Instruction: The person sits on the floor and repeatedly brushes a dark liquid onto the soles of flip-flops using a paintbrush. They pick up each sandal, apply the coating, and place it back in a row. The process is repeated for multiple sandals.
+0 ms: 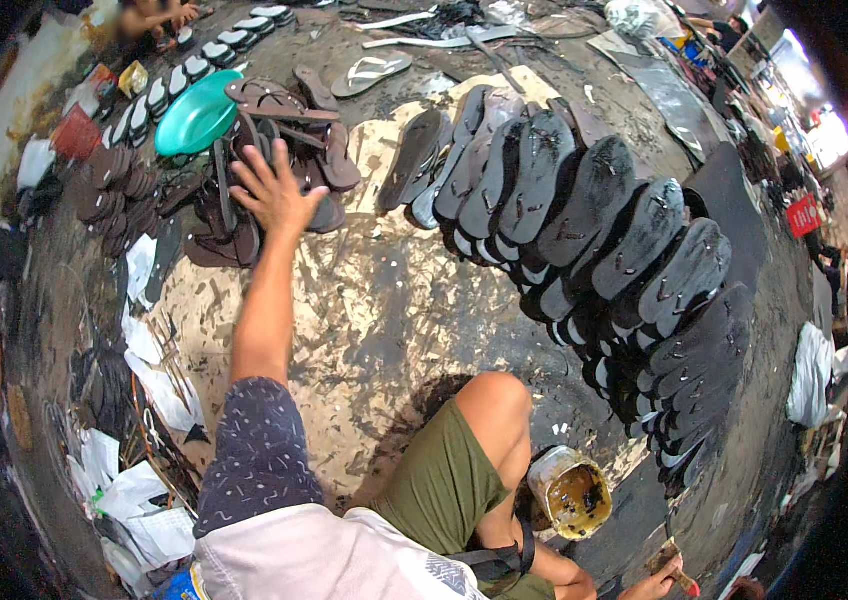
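Note:
My left hand (pixel 272 190) reaches far forward, fingers spread, over a heap of brown sandal soles and straps (pixel 244 215) on the floor; it touches or hovers just above the pile, holding nothing I can make out. Low at the right edge, my right hand (pixel 660 582) grips a small brush with a wooden handle (pixel 677 568). An open can of yellowish glue (pixel 571 490) stands beside my bent knee (pixel 494 400). A long arc of overlapping black sandal soles (pixel 604 250) lies on the stained floor in front of me.
A teal plastic bowl (pixel 196 112) sits behind the brown pile. A row of black-and-white soles (pixel 159 90) runs along the far left, near another person's hands (pixel 154 15). White sandals (pixel 372 70), scraps and white plastic bags (pixel 149 370) lie around; dark sheet material (pixel 729 215) is at right.

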Motion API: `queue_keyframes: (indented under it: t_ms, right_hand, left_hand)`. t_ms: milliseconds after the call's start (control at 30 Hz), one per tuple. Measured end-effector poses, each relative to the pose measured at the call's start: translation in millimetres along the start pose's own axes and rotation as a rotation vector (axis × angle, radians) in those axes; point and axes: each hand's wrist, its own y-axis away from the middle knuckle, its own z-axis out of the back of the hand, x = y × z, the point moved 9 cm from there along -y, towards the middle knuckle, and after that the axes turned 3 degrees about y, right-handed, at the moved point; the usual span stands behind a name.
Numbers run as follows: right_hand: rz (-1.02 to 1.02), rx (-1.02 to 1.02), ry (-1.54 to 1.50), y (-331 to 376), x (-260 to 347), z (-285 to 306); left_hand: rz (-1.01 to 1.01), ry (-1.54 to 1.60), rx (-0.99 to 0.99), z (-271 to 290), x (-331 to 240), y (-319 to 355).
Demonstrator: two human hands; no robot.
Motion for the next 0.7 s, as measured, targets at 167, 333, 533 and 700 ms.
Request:
queue_keyframes:
  t_ms: [167,333,533,700]
  right_hand:
    - [0.064,0.056,0.024,-29.8,-13.4,-39.8]
    - [0.14,0.018,0.142,-27.1,-3.9,-38.8]
    - [0.028,-0.036,-0.068,-2.3,-21.1,-37.8]
    - [-0.073,0.097,-0.078,3.8,-87.9,-49.7]
  left_hand:
    - [0.327,-0.249,0.325,-5.2,79.8,-16.7]
    - [0.349,-0.198,0.528,4.7,79.3,-11.4]
    - [-0.006,-0.193,0.512,26.5,74.3,55.4]
    - [-0.357,-0.118,0.639,75.5,53.3,224.8]
